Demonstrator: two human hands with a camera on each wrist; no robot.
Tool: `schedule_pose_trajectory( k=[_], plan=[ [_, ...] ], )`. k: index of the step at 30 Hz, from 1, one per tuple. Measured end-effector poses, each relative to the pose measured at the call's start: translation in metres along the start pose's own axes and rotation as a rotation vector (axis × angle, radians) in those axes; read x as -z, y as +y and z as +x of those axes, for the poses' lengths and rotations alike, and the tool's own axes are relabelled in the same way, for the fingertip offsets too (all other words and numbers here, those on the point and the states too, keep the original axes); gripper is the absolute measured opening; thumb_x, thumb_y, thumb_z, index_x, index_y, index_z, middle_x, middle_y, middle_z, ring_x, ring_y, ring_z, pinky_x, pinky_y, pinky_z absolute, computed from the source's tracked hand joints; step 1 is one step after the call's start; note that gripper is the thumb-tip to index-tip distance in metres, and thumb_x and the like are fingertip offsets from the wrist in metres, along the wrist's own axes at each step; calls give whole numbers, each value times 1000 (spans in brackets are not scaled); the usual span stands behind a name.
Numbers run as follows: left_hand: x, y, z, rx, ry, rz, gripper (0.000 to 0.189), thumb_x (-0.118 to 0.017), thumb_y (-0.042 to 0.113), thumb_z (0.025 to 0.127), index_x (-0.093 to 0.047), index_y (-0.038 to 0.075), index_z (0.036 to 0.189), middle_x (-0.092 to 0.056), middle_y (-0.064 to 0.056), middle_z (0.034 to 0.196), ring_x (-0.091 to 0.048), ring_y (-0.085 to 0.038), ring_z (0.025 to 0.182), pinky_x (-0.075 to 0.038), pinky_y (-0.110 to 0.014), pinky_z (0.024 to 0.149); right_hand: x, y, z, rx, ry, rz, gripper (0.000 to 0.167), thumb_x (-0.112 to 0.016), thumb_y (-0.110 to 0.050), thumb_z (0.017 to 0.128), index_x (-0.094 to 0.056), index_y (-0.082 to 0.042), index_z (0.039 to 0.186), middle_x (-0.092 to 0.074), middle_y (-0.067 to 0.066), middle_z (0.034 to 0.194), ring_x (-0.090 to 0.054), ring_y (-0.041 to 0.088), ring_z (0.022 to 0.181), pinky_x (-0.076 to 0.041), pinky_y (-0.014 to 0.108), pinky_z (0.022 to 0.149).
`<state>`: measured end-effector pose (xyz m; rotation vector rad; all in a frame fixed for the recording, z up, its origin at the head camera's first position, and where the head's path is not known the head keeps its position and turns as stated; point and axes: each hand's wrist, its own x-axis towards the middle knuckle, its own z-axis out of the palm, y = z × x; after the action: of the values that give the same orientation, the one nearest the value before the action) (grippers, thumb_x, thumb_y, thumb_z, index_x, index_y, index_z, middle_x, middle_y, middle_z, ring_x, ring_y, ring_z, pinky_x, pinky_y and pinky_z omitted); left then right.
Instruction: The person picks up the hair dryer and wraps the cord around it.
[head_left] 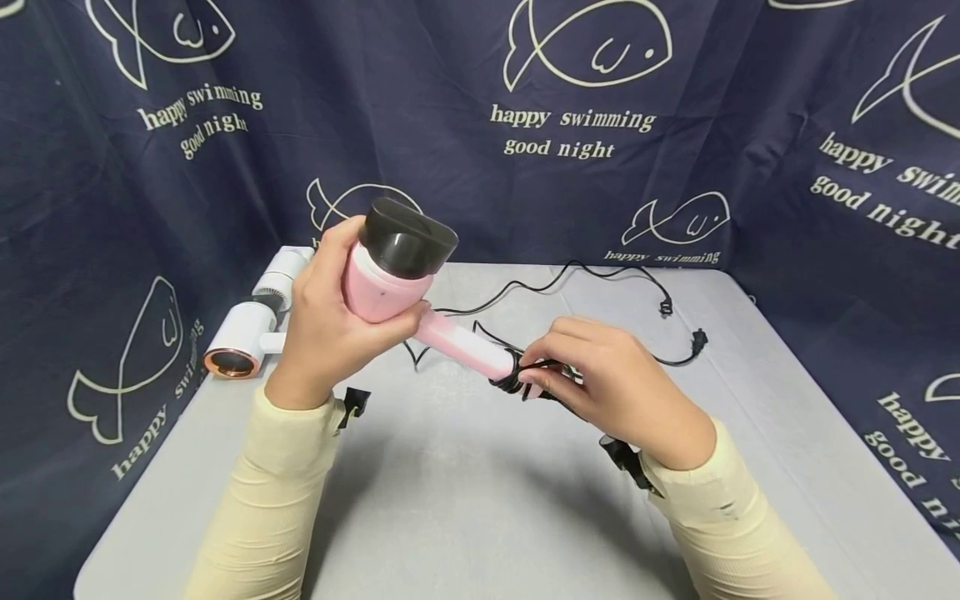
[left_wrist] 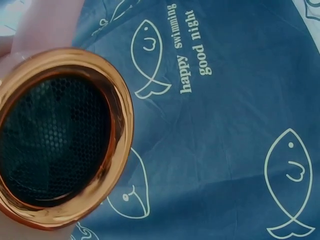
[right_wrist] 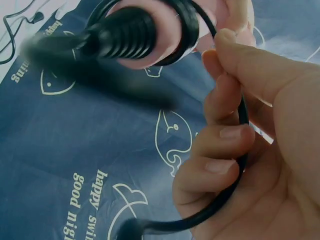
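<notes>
A pink hair dryer (head_left: 382, 292) with a black nozzle (head_left: 411, 239) is held up over the table, its handle (head_left: 468, 343) slanting down to the right. My left hand (head_left: 315, 321) grips it round the barrel, thumb near the handle's top. A copper-rimmed mesh grille (left_wrist: 55, 140) on the dryer fills much of the left wrist view. Black cord (right_wrist: 187, 30) is wound round the lower end of the handle. Between thumb and curled fingers, my right hand (head_left: 622, 383) pinches a length of this cord (right_wrist: 207, 212), close beside the handle's end.
White hair dryers lie at the table's left edge, the nearer one (head_left: 251, 325) with a copper rim, another (head_left: 285, 271) behind it. Black cords (head_left: 517, 285) run across the back of the grey table (head_left: 450, 517), with two plugs (head_left: 699, 340) at the right. Dark fish-print curtains (head_left: 450, 100) surround it.
</notes>
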<state>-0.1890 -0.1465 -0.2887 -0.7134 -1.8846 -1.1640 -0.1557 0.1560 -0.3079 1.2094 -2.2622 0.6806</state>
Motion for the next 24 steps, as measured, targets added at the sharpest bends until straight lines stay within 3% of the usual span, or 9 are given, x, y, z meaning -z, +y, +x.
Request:
schedule_pose_trajectory(
  k=[2, 10, 19, 24],
  plan=[
    [2, 8, 2, -5, -13, -26, 74, -89, 9, 65, -58, -3, 132, -69, -14, 118, -62, -21, 104, -48, -29, 93, 2, -1, 1, 37, 14, 52, 17, -84, -11, 85, -76, -18, 98, -64, -17, 86, -60, -2, 81, -47, 12, 72],
    [5, 13, 4, -39, -47, -169, 76, -89, 2, 62, -56, -11, 129, -67, -21, 117, -62, -21, 105, -49, -30, 94, 7, -4, 4, 114, 28, 189, 26, -86, -3, 80, -75, -15, 101, -67, -14, 89, -60, 2, 83, -45, 13, 75],
    [5, 5, 3, -60, -48, -304, 81, -89, 5, 62, -54, -11, 133, -69, -8, 122, -63, -26, 108, -49, -35, 97, 10, -2, 4, 53, -10, 357, 27, -83, -2, 84, -76, -17, 106, -68, -11, 95, -60, 4, 84, -48, 20, 70],
    [4, 7, 4, -60, -42, -377, 80, -88, 2, 61, -54, -12, 132, -68, -10, 122, -61, -30, 109, -49, -37, 97, 12, -3, 6, 43, -15, 441, 31, -79, 3, 85, -75, -18, 108, -69, -7, 95, -60, 7, 85, -49, 22, 73]
  ],
)
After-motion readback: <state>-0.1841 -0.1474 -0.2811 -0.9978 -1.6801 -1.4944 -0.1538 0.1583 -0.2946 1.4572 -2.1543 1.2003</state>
